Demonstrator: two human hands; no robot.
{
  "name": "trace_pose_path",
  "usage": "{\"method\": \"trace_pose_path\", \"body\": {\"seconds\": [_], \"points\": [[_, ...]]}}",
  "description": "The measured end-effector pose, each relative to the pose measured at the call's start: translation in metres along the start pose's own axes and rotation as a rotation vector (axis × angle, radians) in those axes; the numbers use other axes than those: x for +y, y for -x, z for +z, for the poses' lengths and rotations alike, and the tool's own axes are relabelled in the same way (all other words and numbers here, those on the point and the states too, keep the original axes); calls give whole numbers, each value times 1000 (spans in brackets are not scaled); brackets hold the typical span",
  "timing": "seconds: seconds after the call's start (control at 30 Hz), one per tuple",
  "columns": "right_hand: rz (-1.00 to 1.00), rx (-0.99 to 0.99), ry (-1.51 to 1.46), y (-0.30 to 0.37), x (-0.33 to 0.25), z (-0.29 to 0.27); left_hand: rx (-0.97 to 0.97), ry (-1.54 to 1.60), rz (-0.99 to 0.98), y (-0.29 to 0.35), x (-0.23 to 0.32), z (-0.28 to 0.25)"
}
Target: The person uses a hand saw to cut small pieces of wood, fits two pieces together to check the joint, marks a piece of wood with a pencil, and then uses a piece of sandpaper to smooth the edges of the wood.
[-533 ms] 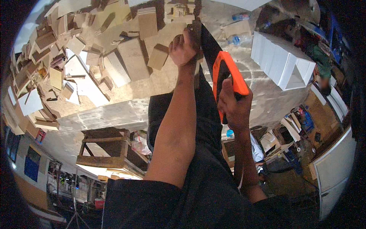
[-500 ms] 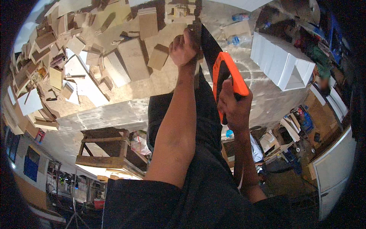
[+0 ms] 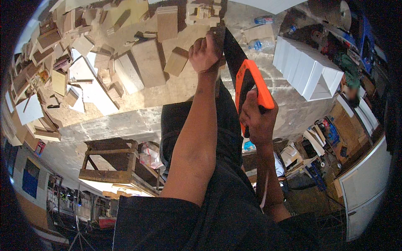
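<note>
By the right edge of the pale plywood sheet [image 3: 180, 85], can't tell the left hand [image 3: 205, 54] grip. Right hand [image 3: 257, 119] clamps an orange-handled, dark-bladed handsaw [image 3: 259, 79]; any cut's depth is hidden.

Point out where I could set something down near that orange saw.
Bare floor lies between the saw and the white box, and between the board and the wooden frame. The board has a free patch between the small block and the left forearm; its left end is crowded with offcuts.
</note>
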State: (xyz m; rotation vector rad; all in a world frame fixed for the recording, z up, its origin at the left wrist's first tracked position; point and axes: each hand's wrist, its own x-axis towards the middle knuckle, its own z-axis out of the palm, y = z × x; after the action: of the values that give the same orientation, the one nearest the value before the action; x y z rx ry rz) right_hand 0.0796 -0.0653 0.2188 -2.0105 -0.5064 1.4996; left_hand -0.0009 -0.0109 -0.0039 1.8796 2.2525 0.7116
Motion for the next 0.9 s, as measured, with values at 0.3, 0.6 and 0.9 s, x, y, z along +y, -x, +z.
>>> {"method": "trace_pose_path", "body": {"seconds": [0.3,0.6,0.9], "points": [[-30,2,53,3,2,-1,28,-9,7,4,-2,3],[-23,-10,133,1,0,-1,70,-44,55,2,-3,5],[17,-49,205,-21,-28,-1,-13,-17,20,2,-3,3]]}}
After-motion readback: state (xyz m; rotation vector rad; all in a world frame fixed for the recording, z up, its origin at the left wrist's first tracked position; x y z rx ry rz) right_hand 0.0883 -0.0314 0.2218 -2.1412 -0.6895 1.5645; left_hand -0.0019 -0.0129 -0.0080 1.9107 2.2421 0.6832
